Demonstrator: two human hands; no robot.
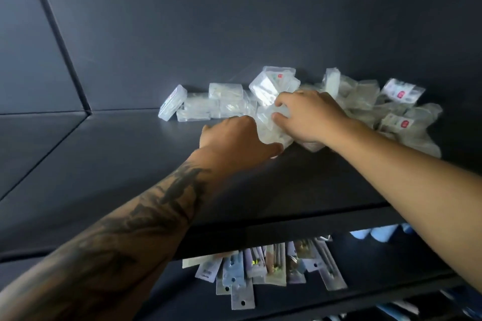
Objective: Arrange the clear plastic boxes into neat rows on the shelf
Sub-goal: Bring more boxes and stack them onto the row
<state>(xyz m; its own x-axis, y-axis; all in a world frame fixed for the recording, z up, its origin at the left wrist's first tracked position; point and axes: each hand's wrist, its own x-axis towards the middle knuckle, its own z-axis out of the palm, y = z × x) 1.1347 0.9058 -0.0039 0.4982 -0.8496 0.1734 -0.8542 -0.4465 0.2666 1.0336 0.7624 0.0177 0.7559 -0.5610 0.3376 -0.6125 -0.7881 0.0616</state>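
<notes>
- Nearest, below the shelf (109,164), flat packets (260,271) hang or lie on a lower level; their print is too small to read.
- The shelf is a dark board with a dark back wall, and both forearms reach over its front edge. The left forearm carries a dark tattoo.
- The left hand (234,135) lies knuckles up on the shelf at the near edge of the pile, fingers bent down against clear boxes. What it holds, if anything, cannot be told.
- The right hand (310,117), just right of the left, has its fingers and thumb curled round a clear box (268,118) at the front of the pile.
- Behind the hands, towards the back wall, the boxes (229,104) lie jumbled. At the left end of the pile one box (172,103) leans tilted, with a few flat and stacked beside it.
- A larger box (273,85) sits tilted on top, just behind the right hand, with a small red sticker whose writing is unreadable.
- To the right of the right hand the pile is loose bagged boxes (365,101). Two (401,92) show white labels with red square marks, the text blurred.
</notes>
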